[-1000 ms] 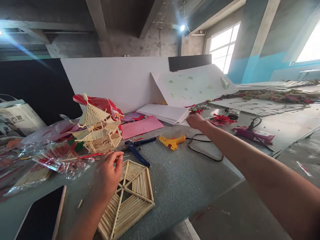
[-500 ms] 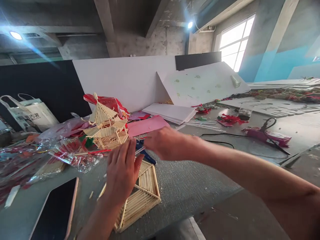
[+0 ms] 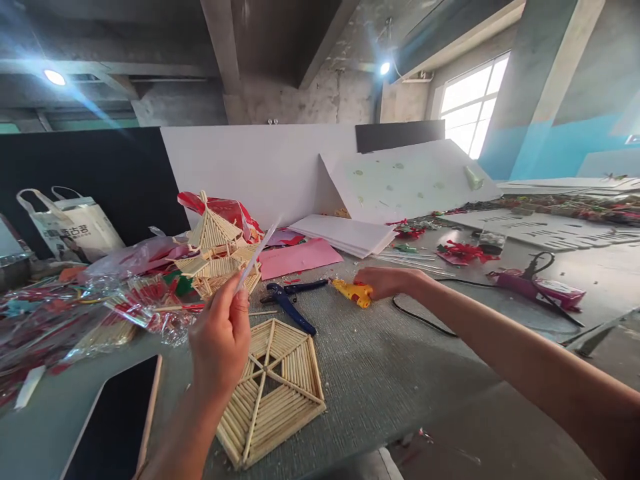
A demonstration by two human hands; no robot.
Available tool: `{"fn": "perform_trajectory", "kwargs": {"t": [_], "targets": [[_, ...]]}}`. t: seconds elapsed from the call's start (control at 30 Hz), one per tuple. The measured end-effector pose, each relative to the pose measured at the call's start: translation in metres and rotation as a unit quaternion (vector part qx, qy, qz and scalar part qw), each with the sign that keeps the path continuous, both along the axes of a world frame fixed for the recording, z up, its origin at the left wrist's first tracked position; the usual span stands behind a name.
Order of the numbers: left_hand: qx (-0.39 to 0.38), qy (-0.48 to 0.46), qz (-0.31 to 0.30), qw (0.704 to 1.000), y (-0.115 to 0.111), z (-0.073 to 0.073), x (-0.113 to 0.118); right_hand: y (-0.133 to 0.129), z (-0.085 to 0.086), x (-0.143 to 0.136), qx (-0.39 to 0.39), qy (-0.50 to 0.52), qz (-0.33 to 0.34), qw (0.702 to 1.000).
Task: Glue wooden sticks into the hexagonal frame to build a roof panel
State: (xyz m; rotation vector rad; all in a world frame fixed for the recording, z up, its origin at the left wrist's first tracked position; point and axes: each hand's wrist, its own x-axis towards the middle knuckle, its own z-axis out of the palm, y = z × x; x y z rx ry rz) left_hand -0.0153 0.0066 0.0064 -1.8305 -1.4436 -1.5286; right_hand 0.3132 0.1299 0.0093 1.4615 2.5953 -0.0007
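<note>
My left hand (image 3: 220, 340) is closed around a thin translucent glue stick (image 3: 257, 253), which points up and to the right. Closed on the rear of a yellow glue gun (image 3: 353, 292) is my right hand (image 3: 387, 283), low over the table. Blue-handled pliers (image 3: 293, 307) lie between the two hands. Below them, partly behind my left wrist, rests a flat hexagonal panel of wooden sticks (image 3: 285, 410) with spokes and a small gap at its middle. A stick-built pavilion model (image 3: 215, 243) stands behind my left hand.
A phone (image 3: 113, 423) lies at the front left. Plastic wrapping with red sticks (image 3: 150, 303) is heaped at the left. Pink paper (image 3: 303, 258) and white boards (image 3: 345, 235) lie at the back. A black cord (image 3: 420, 320) runs beside my right forearm.
My right hand has moved right, away from my left hand, and is now on the glue gun. My left hand has lifted off the panel, raising the glue stick upright.
</note>
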Motion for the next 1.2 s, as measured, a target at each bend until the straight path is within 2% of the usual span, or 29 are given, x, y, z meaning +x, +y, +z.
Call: {"fn": "perform_trajectory", "kwargs": {"t": [0.07,0.1,0.13,0.2,0.23,0.3,0.37,0.43,0.5,0.6,0.7,0.77,0.83,0.9,1.03,1.13,1.2], "targets": [[-0.048,-0.08,-0.048,0.994,-0.01,0.019,0.002,0.002,-0.01,-0.002,0.004,-0.007,0.013,1.0],[-0.079,-0.136,-0.098,0.983,-0.017,0.03,0.004,0.003,-0.01,-0.005,0.015,-0.002,0.011,1.0],[-0.118,-0.213,-0.162,0.956,-0.026,0.041,0.007,0.003,-0.007,-0.007,0.035,0.016,0.002,0.999],[-0.218,-0.335,-0.291,0.869,-0.045,0.058,0.014,0.005,0.005,-0.014,0.095,0.08,-0.019,0.992],[-0.275,-0.372,-0.332,0.822,-0.054,0.061,0.018,0.006,0.014,-0.019,0.132,0.124,-0.026,0.983],[-0.368,-0.436,-0.374,0.731,-0.069,0.056,0.028,0.009,0.035,-0.032,0.206,0.217,-0.03,0.954],[-0.414,-0.487,-0.373,0.672,-0.079,0.039,0.037,0.01,0.057,-0.05,0.263,0.3,-0.029,0.916],[-0.407,-0.523,-0.353,0.66,-0.083,0.019,0.043,0.007,0.077,-0.069,0.296,0.374,-0.013,0.879],[-0.414,-0.538,-0.335,0.654,-0.083,0.002,0.042,-0.001,0.09,-0.087,0.264,0.444,0.014,0.856],[-0.407,-0.533,-0.316,0.671,-0.083,-0.009,0.035,-0.022,0.098,-0.107,0.101,0.506,0.07,0.854],[-0.403,-0.524,-0.312,0.683,-0.084,-0.014,0.029,-0.045,0.095,-0.118,-0.062,0.521,0.128,0.842],[-0.39,-0.525,-0.311,0.689,-0.084,-0.017,0.029,-0.055,0.091,-0.123,-0.132,0.519,0.171,0.827],[-0.379,-0.528,-0.309,0.694,-0.083,-0.019,0.031,-0.059,0.086,-0.128,-0.17,0.513,0.208,0.816],[-0.375,-0.527,-0.306,0.699,-0.082,-0.019,0.034,-0.061,0.081,-0.134,-0.163,0.493,0.228,0.823],[-0.343,-0.539,-0.318,0.701,-0.073,-0.012,0.04,-0.064,0.07,-0.146,-0.043,0.435,0.254,0.863],[-0.317,-0.546,-0.351,0.691,-0.062,-0.007,0.038,-0.071,0.068,-0.152,0.007,0.415,0.276,0.867],[-0.298,-0.546,-0.367,0.692,-0.057,-0.006,0.035,-0.075,0.07,-0.153,0.041,0.427,0.247,0.869]]}}
